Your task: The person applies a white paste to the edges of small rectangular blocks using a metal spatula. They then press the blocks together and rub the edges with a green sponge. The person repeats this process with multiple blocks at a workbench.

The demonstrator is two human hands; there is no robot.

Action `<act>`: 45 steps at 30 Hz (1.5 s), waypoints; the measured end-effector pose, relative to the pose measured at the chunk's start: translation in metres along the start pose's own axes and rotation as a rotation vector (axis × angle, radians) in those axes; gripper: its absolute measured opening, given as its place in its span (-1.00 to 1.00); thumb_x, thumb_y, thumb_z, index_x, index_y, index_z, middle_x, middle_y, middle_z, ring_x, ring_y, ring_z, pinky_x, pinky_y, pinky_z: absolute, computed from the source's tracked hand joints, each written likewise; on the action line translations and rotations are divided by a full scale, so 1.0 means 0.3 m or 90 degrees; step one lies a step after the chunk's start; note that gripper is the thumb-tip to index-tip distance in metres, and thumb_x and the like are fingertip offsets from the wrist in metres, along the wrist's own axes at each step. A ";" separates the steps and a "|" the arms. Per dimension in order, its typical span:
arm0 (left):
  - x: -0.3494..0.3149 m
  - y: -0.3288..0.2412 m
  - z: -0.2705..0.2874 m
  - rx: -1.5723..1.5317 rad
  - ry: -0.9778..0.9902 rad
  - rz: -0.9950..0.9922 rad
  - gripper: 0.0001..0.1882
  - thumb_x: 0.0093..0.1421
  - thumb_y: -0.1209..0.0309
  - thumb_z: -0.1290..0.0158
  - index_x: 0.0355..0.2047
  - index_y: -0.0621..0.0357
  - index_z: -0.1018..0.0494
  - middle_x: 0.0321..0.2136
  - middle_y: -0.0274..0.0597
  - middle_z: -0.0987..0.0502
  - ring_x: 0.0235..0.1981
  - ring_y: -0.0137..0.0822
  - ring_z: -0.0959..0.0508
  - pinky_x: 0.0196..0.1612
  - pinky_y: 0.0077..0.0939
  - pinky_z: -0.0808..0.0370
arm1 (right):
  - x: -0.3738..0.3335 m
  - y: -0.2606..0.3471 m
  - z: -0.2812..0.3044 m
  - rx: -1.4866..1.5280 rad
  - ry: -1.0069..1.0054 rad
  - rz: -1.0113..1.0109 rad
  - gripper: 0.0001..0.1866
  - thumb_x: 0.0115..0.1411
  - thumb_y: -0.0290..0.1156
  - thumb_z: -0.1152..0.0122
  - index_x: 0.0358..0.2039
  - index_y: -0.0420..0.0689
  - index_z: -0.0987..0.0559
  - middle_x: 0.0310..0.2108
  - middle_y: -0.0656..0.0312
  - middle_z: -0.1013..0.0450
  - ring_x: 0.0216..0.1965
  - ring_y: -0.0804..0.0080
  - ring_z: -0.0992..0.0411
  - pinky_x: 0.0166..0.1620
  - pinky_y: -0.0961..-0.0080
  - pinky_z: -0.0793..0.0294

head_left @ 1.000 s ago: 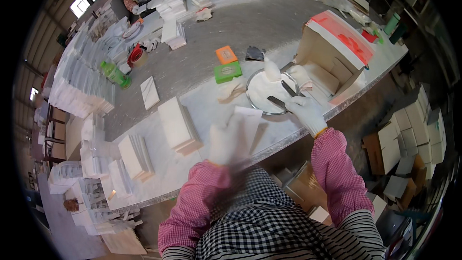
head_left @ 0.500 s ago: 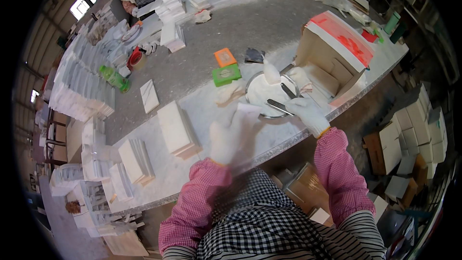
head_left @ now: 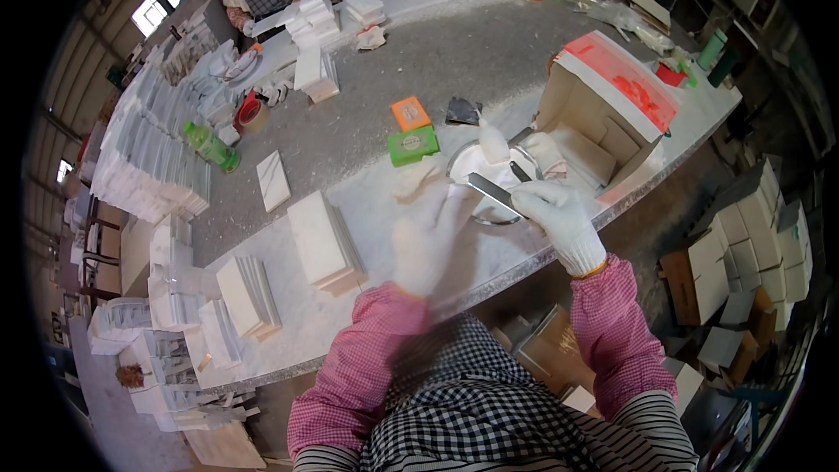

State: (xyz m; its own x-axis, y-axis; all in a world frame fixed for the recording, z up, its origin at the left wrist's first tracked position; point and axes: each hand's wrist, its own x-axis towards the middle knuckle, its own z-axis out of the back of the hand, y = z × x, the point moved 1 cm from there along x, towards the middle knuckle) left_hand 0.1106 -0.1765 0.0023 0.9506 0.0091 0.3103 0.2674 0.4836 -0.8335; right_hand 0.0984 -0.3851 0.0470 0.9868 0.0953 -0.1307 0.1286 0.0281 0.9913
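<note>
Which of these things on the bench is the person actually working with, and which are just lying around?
In use:
- right hand, gloved, holding a flat metal blade
- left hand, gloved and blurred; what it holds I cannot tell
- round white dish under the blade

Lying about:
- green bottle
- orange and green blocks
- open cardboard box
- stacks of white tiles
- tape roll

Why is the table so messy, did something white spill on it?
Yes, it looks dusty. White powder coats the grey worktable around the round white bowl, near the right gloved hand gripping a flat metal blade. The red-topped cardboard box stands tipped, its opening facing the bowl. The left gloved hand is blurred.
</note>
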 end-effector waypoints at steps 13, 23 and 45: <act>0.010 0.046 -0.029 0.028 -0.023 -0.032 -0.78 0.42 0.25 -0.07 -0.19 0.12 -0.58 -0.34 0.09 -0.60 -0.32 0.12 -0.65 -0.30 -0.15 -0.54 | 0.013 -0.032 -0.031 -0.047 -0.005 0.039 -0.77 0.34 -0.44 -0.20 -0.21 -0.38 -0.67 -0.32 0.31 -0.58 -0.26 0.66 -0.47 -0.12 0.61 -0.53; 0.016 0.045 -0.035 0.042 -0.042 -0.056 -0.78 0.39 0.26 -0.10 -0.11 0.10 -0.61 -0.33 0.07 -0.62 -0.31 0.08 -0.67 -0.27 -0.18 -0.56 | 0.007 -0.042 -0.038 -0.085 -0.040 0.069 -0.74 0.35 -0.38 -0.23 -0.12 -0.31 -0.69 -0.33 0.33 -0.59 -0.32 0.64 -0.43 -0.21 0.62 -0.45; 0.013 0.059 -0.040 0.067 -0.055 -0.070 -0.77 0.37 0.27 -0.11 -0.08 0.09 -0.61 -0.32 0.05 -0.63 -0.32 0.08 -0.67 -0.30 -0.16 -0.57 | 0.004 -0.050 -0.037 -0.243 -0.067 0.180 -0.78 0.33 -0.39 -0.21 -0.16 -0.26 -0.69 -0.29 0.08 -0.63 -0.30 0.36 -0.58 -0.16 0.45 -0.55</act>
State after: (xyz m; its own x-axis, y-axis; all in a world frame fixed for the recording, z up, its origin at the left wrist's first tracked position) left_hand 0.1211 -0.1784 -0.0167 0.8985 0.0242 0.4383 0.3462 0.5748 -0.7414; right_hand 0.0965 -0.3744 0.0319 0.9851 0.0505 0.1646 -0.1714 0.3812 0.9085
